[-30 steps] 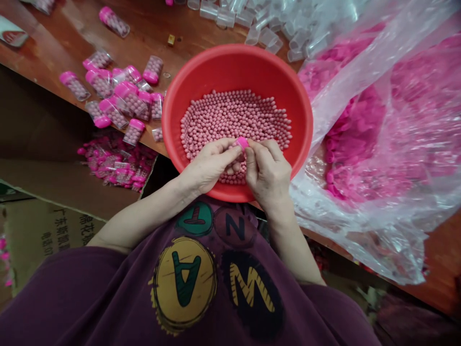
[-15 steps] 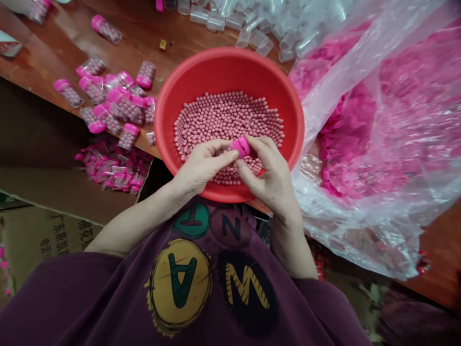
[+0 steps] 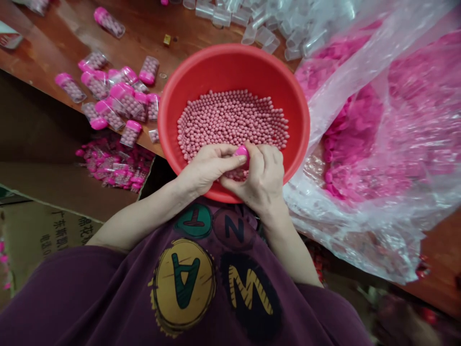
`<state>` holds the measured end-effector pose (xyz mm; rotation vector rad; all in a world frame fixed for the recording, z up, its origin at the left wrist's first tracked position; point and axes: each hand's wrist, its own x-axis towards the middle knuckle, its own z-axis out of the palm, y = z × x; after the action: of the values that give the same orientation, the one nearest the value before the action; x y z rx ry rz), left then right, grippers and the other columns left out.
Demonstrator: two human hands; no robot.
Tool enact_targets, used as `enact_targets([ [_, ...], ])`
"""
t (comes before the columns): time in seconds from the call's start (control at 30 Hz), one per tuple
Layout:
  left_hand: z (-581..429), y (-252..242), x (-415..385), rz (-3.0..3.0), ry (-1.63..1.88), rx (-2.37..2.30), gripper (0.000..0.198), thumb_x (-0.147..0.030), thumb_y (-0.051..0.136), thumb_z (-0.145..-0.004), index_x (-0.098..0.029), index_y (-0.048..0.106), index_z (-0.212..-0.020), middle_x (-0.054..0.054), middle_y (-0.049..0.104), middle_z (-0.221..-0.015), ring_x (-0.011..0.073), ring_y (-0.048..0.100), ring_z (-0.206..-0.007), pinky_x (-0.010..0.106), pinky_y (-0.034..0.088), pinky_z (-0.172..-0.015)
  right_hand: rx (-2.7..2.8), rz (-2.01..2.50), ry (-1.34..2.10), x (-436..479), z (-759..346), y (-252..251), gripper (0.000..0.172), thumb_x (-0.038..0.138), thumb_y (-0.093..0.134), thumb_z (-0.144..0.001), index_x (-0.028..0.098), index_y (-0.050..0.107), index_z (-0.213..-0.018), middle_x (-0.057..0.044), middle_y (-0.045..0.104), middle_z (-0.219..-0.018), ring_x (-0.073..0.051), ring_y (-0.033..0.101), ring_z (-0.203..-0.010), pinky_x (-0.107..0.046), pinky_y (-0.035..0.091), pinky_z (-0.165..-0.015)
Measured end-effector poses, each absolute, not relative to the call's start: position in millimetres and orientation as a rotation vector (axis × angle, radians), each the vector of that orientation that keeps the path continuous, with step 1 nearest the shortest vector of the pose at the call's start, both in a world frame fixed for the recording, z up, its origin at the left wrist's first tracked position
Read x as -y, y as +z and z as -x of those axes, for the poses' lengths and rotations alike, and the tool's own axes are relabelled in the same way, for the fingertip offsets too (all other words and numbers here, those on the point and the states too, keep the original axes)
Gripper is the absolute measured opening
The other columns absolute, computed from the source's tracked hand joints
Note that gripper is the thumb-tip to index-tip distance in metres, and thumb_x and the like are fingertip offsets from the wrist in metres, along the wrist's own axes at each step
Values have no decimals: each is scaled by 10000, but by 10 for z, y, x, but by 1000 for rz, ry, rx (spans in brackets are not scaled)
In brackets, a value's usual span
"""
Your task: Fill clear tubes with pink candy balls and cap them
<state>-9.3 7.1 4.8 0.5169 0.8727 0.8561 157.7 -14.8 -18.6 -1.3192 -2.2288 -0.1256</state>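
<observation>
At the left edge of the wooden counter (image 3: pixel 46 53): a loose heap of clear tubes (image 3: pixel 118 98), filled with beads and capped in pink. Below that edge, on a cardboard box (image 3: pixel 46 235): a further pile of pink-capped tubes (image 3: pixel 111 166).

Mid-counter: one red plastic basin (image 3: pixel 230 62), holding a broad layer of pink beads (image 3: pixel 230 120). Over its near rim: your left hand (image 3: pixel 207 170), fingers curled, and your right hand (image 3: pixel 261 175), closed from the other side. Both grips are shut on one pink cap (image 3: pixel 242 152), just above the beads. Your fingers hide whatever lies beneath the cap, so you cannot tell whether a tube is attached.

Along the far edge of the counter: empty, uncapped tubes (image 3: pixel 259 29), spread loosely. At the right end: a clear plastic bag (image 3: pixel 378 144) of loose pink caps (image 3: pixel 353 129), heavily stocked.

Done so far: the filled, capped tubes at left. Left over: the beads, empty tubes and loose caps.
</observation>
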Motion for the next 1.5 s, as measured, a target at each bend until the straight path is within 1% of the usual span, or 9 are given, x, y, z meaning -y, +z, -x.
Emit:
enact_targets([
  [0.13, 58, 58, -93, -442, 808, -809, 428, -384, 1097, -635, -131, 809, -825, 3, 724, -758, 99, 636, -696, 238, 533, -689, 2198, 1253, -267, 138, -1576, -161, 579, 463, 697, -966, 126, 594, -1425, -130, 723, -1008, -313, 634, -921, -473, 499, -813],
  [0.37, 26, 91, -133, -661, 1005, -909, 262, -310, 967, -808, -159, 830, -972, 16, 770, -943, 123, 639, -859, 255, 553, -846, 2171, 1469, -72, 119, -1545, -201, 796, 480, 676, -986, 117, 443, -1655, -259, 681, -1460, -409, 651, -1288, -569, 526, -1035],
  [0.6, -6, 110, -1, -834, 914, -936, 274, -362, 835, -905, -138, 767, -1048, 5, 682, -876, 120, 608, -762, 241, 535, -723, 2126, 1276, -254, 135, -1557, -151, 573, 432, 689, -985, 142, 586, -1470, -153, 753, -1104, -319, 710, -988, -485, 598, -874],
  [0.83, 415, 288, -431, -1284, 1265, -1181, 270, -285, 643, -1018, -171, 759, -1234, 35, 748, -1004, 122, 646, -803, 248, 569, -797, 2060, 1142, 7, 80, -1664, -119, 925, 512, 712, -1067, 157, 274, -1800, -271, 676, -1486, -351, 759, -1195, -567, 684, -985],
  [0.93, 881, 141, -782, -1381, 1508, -1597, 282, -282, 625, -1000, -185, 752, -1233, 61, 796, -1090, 172, 720, -935, 323, 607, -942, 2119, 1092, 7, 128, -1658, -59, 698, 366, 702, -1090, 153, 445, -1703, -220, 784, -1312, -324, 787, -1125, -505, 695, -935],
  [1.07, 1178, -101, -1117, -1514, 1378, -1986, 328, -287, 643, -952, -139, 762, -1219, 157, 816, -1266, 278, 742, -1227, 452, 556, -1176, 2083, 1046, 72, 191, -1622, 30, 408, 148, 686, -1058, 155, 644, -1464, -167, 837, -1176, -268, 814, -1083, -412, 686, -918],
  [1.23, 908, -95, -1209, -2071, 848, -1818, 489, -356, 597, -1036, -100, 691, -1441, 209, 736, -1485, 345, 670, -1435, 517, 506, -1283, 1832, 1155, 174, -145, -1886, 53, 286, 115, 637, -1070, 236, 728, -1313, -115, 834, -1213, -225, 819, -1140, -389, 696, -978],
  [1.33, 763, -23, -1212, -2238, 510, -1872, 614, -359, 564, -1087, -69, 548, -1628, 251, 651, -1601, 403, 606, -1524, 569, 506, -1284, 1765, 1307, 24, -485, -2160, -11, 224, 189, 634, -1092, 206, 757, -1278, -140, 820, -1222, -267, 800, -1164, -473, 677, -1047],
  [1.5, 713, -5, -1208, -2350, 291, -1996, 603, -364, 500, -1136, -62, 499, -1658, 261, 666, -1558, 440, 679, -1406, 579, 618, -1109, 1998, 1521, 167, -681, -2238, -84, 294, 286, 630, -1118, 137, 762, -1334, -191, 779, -1317, -326, 754, -1254, -526, 649, -1117],
])
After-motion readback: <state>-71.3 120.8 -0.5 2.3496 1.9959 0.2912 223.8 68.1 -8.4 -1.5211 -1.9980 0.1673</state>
